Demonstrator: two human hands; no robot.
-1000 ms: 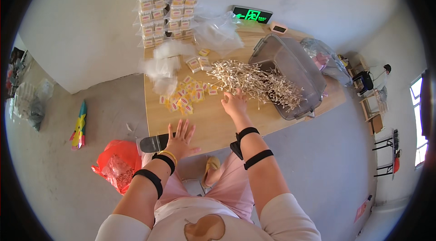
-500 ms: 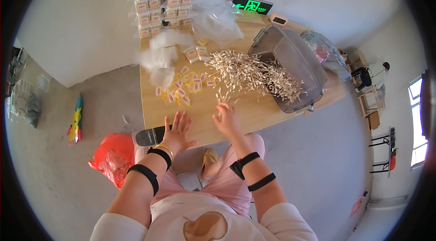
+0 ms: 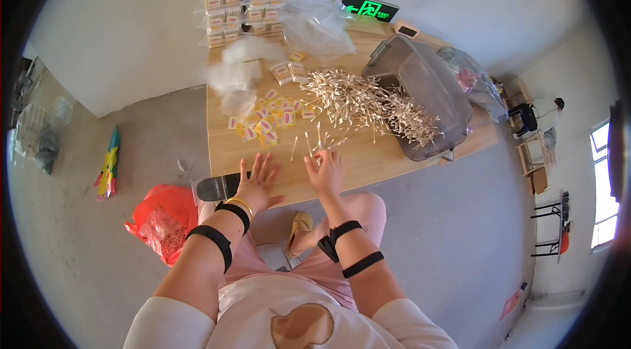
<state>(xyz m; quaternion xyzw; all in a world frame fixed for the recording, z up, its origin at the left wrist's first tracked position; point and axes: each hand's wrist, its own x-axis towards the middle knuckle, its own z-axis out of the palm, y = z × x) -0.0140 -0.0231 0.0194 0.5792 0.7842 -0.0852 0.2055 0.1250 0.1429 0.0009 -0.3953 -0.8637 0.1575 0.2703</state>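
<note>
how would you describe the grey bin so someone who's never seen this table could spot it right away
Start at the wooden table and follow the pile of thin pale sticks to the person's right. The grey bin lies there tipped on its side, sticks spilling from its mouth. It is the only large translucent hard container there.

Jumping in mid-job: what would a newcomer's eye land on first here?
The big heap of pale thin sticks sprawled across the wooden table, beside a grey plastic bin at its right end. Left of the heap lie small yellow packets. At the near edge, the left hand lies flat while the right hand gathers a few sticks.
</note>
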